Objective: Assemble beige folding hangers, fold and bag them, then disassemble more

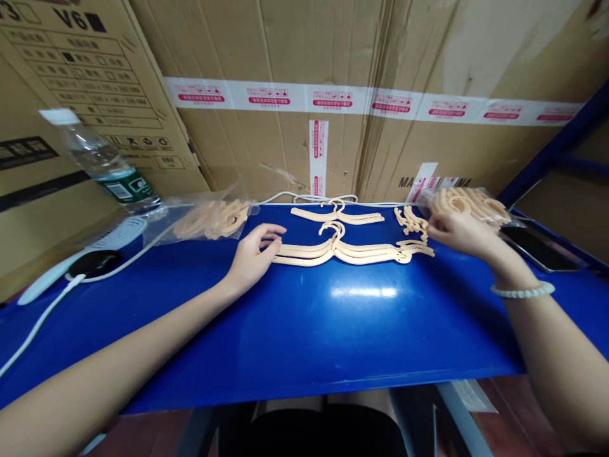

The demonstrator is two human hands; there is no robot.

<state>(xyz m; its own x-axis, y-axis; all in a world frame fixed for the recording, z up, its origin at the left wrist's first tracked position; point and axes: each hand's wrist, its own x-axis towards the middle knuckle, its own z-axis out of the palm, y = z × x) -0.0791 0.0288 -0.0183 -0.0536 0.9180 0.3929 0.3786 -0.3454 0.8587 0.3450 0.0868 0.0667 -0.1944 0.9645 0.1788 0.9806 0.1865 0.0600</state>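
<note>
Knocking by the curled right hand (459, 230) could leave the small peach hanger pieces (410, 219) scattered.
On the blue table (333, 336), the stacked folding hangers (364, 254) could be skewed if bumped by the left hand (253, 255), its fingers loosely parted; both hands are stretched forward, the right one's grip cannot be told.

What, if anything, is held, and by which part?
No hold can be confirmed: left hand is at the left ends of the front hangers; right hand is beside the small pieces, its fingers hiding any grip.
</note>
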